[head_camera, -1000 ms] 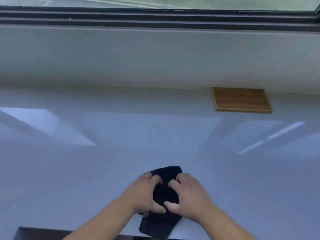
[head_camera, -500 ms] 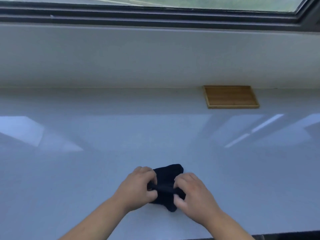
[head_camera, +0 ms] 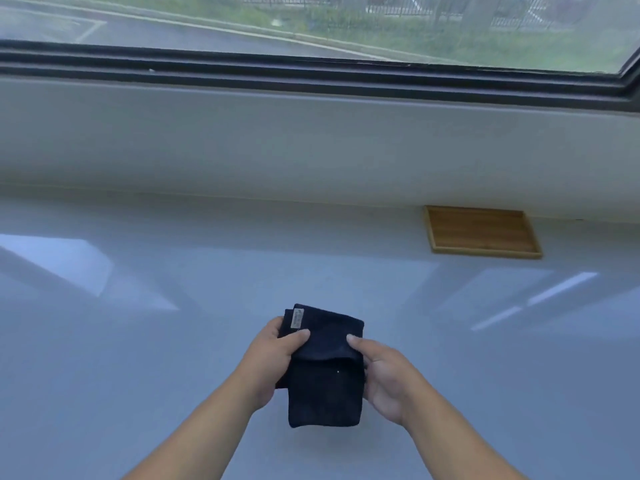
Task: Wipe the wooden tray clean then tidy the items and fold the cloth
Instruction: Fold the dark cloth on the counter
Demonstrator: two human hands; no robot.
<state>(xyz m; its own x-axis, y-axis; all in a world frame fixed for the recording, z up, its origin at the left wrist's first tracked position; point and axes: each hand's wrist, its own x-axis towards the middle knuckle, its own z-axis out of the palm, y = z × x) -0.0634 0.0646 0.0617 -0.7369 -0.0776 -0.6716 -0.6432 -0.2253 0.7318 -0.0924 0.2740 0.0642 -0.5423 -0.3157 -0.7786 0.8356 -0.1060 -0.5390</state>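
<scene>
Down near us, above the pale surface, our left hand and right hand each pinch a side of the dark cloth to keep its fold tidy, while the wooden tray sits empty by the wall, well apart.

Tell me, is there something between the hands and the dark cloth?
No. Both hands already hold the dark cloth: left hand on its left edge, right hand on its right edge, thumbs on top. The wooden tray lies apart, far right.

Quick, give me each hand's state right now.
Left hand: shut on the folded dark cloth.
Right hand: shut on the same cloth's right edge.
</scene>
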